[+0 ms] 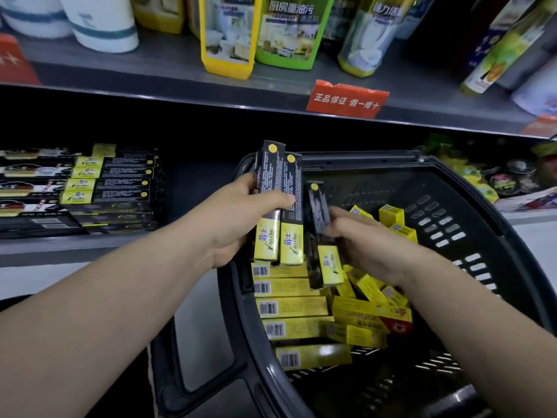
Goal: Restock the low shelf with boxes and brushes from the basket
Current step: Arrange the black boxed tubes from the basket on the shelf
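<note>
We log: left hand (241, 218) clasps two long boxes (289, 182) mid-length at the basket's (470, 206) left rim; right hand (364, 245) pinches a third box (330, 263). Probably light, stiff cardboard; we'd grip the long sides.

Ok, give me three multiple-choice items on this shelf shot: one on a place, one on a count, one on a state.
1. Where is the stack of boxes on the low shelf?
A. left of the basket
B. right of it
C. inside it

2. How many boxes does the left hand hold?
A. one
B. two
C. four

3. What is the right hand doing?
A. hanging idle
B. gripping one box
C. resting flat on the floor

Answers:
1 A, the stack lies on the shelf at the left, apart from the basket.
2 B, two black-and-yellow boxes stand side by side in its grip.
3 B, its fingers close round a single box above the basket.
</note>
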A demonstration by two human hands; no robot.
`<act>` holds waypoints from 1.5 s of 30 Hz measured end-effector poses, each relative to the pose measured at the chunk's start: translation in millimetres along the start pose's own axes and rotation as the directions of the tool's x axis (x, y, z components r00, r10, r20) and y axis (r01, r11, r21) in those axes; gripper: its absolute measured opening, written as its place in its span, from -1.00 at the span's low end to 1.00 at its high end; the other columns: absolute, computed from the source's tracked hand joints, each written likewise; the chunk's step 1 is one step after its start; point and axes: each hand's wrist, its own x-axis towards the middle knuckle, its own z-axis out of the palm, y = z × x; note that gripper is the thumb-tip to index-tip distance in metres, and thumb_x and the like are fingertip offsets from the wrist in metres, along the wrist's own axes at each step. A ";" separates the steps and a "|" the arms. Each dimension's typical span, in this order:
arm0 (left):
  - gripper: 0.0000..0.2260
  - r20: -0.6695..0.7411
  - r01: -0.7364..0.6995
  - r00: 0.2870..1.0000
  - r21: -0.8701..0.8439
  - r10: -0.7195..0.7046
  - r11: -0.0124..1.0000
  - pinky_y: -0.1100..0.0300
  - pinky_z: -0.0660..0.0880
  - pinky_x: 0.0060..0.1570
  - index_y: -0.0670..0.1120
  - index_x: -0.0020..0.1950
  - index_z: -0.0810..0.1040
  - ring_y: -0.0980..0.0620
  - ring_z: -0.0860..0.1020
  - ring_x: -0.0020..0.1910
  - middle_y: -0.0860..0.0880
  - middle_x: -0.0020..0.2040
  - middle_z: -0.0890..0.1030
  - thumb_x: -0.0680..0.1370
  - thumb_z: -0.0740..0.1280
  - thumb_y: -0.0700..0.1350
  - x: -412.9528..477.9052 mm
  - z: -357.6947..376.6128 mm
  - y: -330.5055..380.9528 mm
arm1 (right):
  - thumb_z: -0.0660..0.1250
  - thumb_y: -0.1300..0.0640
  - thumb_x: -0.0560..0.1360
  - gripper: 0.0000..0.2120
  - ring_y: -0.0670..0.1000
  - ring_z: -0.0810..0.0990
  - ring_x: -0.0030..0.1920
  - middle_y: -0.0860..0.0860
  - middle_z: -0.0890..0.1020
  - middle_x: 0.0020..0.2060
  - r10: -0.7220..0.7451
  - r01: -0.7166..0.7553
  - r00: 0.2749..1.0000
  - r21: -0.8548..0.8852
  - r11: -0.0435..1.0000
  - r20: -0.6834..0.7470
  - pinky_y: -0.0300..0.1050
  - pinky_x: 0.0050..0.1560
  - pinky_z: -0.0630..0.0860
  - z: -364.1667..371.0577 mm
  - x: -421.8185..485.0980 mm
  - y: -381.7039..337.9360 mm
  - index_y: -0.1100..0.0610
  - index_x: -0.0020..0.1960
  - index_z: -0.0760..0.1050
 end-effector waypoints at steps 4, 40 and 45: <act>-0.71 -0.014 0.008 1.000 -0.086 -0.009 0.996 0.11 0.61 -0.17 0.01 0.18 0.51 0.02 0.68 -0.12 -0.03 -0.08 0.71 0.47 0.39 -0.14 -5.8 -11.8 5.8 | 0.26 0.12 0.33 -0.52 0.09 0.61 0.03 0.11 0.63 0.08 -0.153 0.152 0.987 0.021 0.988 0.040 0.02 0.04 0.56 19.7 -3.8 -37.5 0.00 0.26 0.42; -0.56 -0.640 -0.043 0.755 -0.268 -0.145 0.962 -0.21 0.49 0.11 -0.07 0.25 0.41 -0.19 0.57 0.07 -0.11 0.07 0.61 0.41 0.46 -0.13 8.1 -280.7 -30.0 | 0.40 -0.05 0.44 -0.78 -0.08 0.48 -0.01 -0.08 0.53 -0.01 -0.426 0.285 0.889 -0.526 0.802 -0.169 -0.33 -0.14 0.35 177.9 298.2 -103.8 -0.03 0.03 0.48; -0.77 -0.653 -0.097 0.737 -0.354 -0.171 0.930 0.13 0.54 -0.37 -0.05 0.02 0.44 -0.07 0.61 -0.21 -0.09 -0.10 0.61 0.45 0.42 -0.22 18.3 -283.1 -34.4 | 0.36 -0.03 0.48 -0.73 -0.05 0.43 0.00 -0.06 0.48 0.00 -0.388 0.226 0.917 -0.683 0.695 -0.091 -0.22 -0.06 0.31 178.9 327.8 -97.7 0.04 0.13 0.46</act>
